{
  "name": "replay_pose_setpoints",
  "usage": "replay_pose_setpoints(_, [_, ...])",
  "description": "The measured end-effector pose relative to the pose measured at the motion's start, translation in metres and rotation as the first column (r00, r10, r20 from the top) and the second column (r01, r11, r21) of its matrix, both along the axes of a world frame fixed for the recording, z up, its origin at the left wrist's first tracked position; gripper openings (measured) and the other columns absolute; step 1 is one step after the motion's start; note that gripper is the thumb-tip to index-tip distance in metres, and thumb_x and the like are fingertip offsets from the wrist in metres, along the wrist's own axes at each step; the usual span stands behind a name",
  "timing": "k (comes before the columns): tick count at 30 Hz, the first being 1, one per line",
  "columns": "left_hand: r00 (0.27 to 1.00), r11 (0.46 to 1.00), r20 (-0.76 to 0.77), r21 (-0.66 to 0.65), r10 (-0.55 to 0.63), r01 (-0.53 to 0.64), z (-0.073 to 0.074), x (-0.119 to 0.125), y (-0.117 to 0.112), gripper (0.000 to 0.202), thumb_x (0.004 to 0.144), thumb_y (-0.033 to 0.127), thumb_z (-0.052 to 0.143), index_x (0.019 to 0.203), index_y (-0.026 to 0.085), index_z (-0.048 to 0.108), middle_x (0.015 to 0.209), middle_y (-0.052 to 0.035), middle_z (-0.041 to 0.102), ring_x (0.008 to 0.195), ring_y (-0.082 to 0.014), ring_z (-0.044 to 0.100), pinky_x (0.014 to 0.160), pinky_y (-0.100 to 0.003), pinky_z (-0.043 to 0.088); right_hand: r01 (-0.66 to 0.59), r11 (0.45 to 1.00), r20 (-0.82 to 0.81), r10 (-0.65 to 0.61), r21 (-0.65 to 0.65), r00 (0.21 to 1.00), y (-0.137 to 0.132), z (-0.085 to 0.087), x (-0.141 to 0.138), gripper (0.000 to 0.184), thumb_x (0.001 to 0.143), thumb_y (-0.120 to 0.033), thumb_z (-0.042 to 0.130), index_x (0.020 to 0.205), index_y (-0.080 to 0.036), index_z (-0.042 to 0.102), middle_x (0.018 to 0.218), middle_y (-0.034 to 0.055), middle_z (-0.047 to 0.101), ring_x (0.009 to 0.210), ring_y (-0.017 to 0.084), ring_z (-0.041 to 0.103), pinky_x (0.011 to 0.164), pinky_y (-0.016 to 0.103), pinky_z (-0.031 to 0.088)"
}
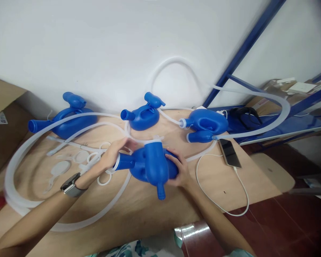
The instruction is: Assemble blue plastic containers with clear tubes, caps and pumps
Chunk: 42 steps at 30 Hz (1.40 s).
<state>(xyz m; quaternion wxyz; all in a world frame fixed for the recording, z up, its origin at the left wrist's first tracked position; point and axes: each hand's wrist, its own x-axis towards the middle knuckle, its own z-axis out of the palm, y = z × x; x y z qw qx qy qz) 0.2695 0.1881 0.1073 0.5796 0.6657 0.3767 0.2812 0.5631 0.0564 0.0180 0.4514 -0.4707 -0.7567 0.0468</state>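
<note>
A blue handled plastic bottle (139, 172) is in the person's hands at the wooden table (176, 208); whether its base touches the tabletop cannot be told. The right hand (181, 169) grips its rounded end, fingers curled over the wall. The left hand (113, 154) is at its white-rimmed neck, the fingers partly hidden, so their closure cannot be told. Against the bottle's front lies a blue funnel cup (156, 162), its white rim uppermost and narrow spout pointing down. Behind the held bottle stands a second bottle (143, 119), its neck open and dark inside; a third bottle (77, 125) stands to its left, a fourth bottle (215, 123) to its right. Their opaque walls hide any contents. Left of the held bottle lie white caps (61, 167) and translucent hose (80, 225); farther left is a cardboard box (21, 139).
</note>
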Motion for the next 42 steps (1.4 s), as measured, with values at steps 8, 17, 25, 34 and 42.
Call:
replay_pose_setpoints(8, [0.986, 0.936, -0.166, 0.342, -0.025, 0.081, 0.009, -0.02, -0.013, 0.058, 0.106, 0.061, 0.035, 0.098, 0.02, 0.075, 0.101, -0.0082, 0.078, 0.098, -0.0272, 0.069, 0.097, -0.041, 0.053, -0.012, 0.998, 0.061, 0.008, 0.065, 0.998, -0.015, 0.0, -0.006, 0.097, 0.071, -0.057, 0.088, 0.157, -0.034, 0.048, 0.156, 0.0174, 0.051, 0.141, 0.049, 0.056, 0.11, 0.072, 0.052])
replay_pose_setpoints(17, [0.978, 0.985, -0.143, 0.108, 0.152, -0.137, 0.013, -0.032, -0.018, 0.06, 0.105, 0.066, 0.037, 0.109, 0.02, 0.075, 0.115, -0.0105, 0.078, 0.113, -0.0325, 0.07, 0.106, -0.049, 0.051, 0.004, 1.0, 0.033, -0.004, 0.021, 0.999, -0.014, -0.003, -0.01, 0.095, 0.074, -0.052, 0.087, 0.158, -0.033, 0.047, 0.156, 0.0179, 0.049, 0.141, 0.047, 0.056, 0.112, 0.07, 0.052])
replay_pose_setpoints(25, [0.979, 0.986, -0.144, 0.107, 0.141, -0.126, 0.006, -0.01, -0.031, 0.06, 0.107, 0.064, 0.035, 0.124, 0.02, 0.071, 0.132, -0.012, 0.074, 0.124, -0.0333, 0.066, 0.11, -0.051, 0.052, 0.0, 1.0, 0.008, 0.0, 0.016, 1.0, -0.014, -0.011, -0.01, 0.098, 0.068, -0.046, 0.087, 0.156, -0.034, 0.046, 0.156, 0.0175, 0.048, 0.14, 0.049, 0.056, 0.109, 0.07, 0.053])
replay_pose_setpoints(34, [0.909, 0.623, -0.348, 0.666, -0.228, 0.411, 0.012, -0.016, -0.038, 0.041, 0.105, 0.042, 0.05, 0.137, 0.023, 0.065, 0.151, -0.0157, 0.062, 0.135, -0.0335, 0.062, 0.114, -0.05, 0.052, -0.066, 0.995, -0.028, 0.064, -0.074, 0.998, -0.011, -0.003, 0.013, 0.09, 0.072, -0.051, 0.083, 0.154, -0.034, 0.049, 0.154, 0.015, 0.053, 0.138, 0.047, 0.058, 0.109, 0.067, 0.053])
replay_pose_setpoints(42, [0.654, 0.376, -0.419, 0.572, -0.63, 0.729, 0.002, -0.017, -0.014, 0.046, 0.081, 0.061, 0.068, 0.111, 0.028, 0.082, 0.134, -0.0149, 0.074, 0.13, -0.0429, 0.066, 0.117, -0.061, 0.05, -0.069, 0.993, 0.012, 0.071, -0.099, 0.997, -0.012, -0.003, 0.018, 0.087, 0.07, -0.055, 0.084, 0.149, -0.033, 0.055, 0.153, 0.0155, 0.054, 0.138, 0.047, 0.058, 0.111, 0.068, 0.051])
